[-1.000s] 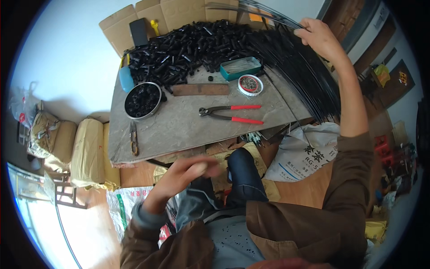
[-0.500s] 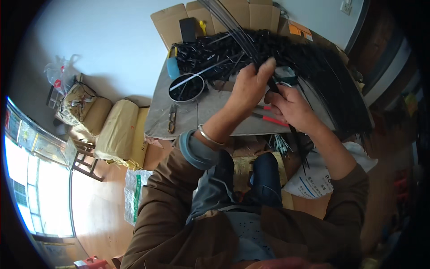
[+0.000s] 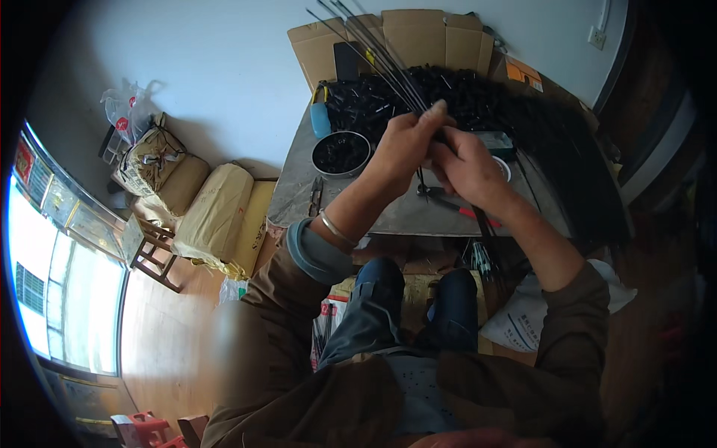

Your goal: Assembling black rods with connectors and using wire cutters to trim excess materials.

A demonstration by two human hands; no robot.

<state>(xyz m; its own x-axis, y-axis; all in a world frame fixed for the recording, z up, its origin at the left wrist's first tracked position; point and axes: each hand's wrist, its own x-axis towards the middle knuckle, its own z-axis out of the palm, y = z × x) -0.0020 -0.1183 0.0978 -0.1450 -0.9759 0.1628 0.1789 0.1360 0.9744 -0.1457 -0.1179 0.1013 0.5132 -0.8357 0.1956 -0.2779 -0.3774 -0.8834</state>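
Note:
A bundle of thin black rods [image 3: 392,71] slants up and left from my two hands over the near side of the table. My left hand [image 3: 403,149] is closed around the bundle, its thumb along the top. Right beside it, my right hand [image 3: 474,170] has curled fingers at the bundle's lower part; its fingertips are partly hidden. Dark rod ends [image 3: 487,235] show below the right hand, past the table edge. Under the hands lie pliers [image 3: 448,203] with red handles. To the left stands a round bowl [image 3: 362,166] holding small black parts.
A heap of small black pieces [image 3: 455,89] covers the table's back, before cardboard flaps [image 3: 411,41]. A large mass of black rods [image 3: 579,164] lies at right. Snips [image 3: 316,196] rest near the left edge. A white sack [image 3: 519,325] and wrapped bales [image 3: 216,209] stand on the floor.
My right hand has closed in against my left hand. A pale strip that crossed above the bowl is out of sight. The whole view has shifted, with the table now further right.

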